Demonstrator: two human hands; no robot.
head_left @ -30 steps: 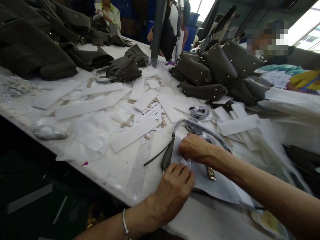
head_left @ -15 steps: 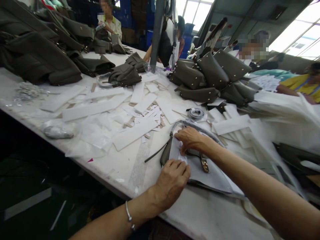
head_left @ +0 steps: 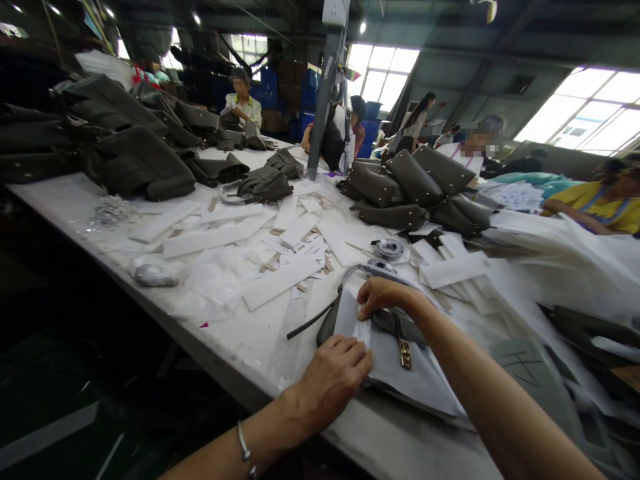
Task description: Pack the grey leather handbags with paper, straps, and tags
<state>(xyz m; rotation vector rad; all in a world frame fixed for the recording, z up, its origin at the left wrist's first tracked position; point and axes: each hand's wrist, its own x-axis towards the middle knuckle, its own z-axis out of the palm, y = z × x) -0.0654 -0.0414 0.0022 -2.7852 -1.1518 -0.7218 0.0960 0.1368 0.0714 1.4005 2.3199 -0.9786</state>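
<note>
A white table (head_left: 235, 340) crosses the frame, carrying a grey-wrapped bag (head_left: 395, 383) at lower centre-right, with a grey-green panel (head_left: 520, 353) at lower right bearing dark strokes I cannot read. The left hand (head_left: 333, 373) rests on the bag, its grip hard to tell; the right hand's (head_left: 383, 295) grip pinches a white strip (head_left: 361, 331), left of a gold clasp (head_left: 405, 355).
</note>
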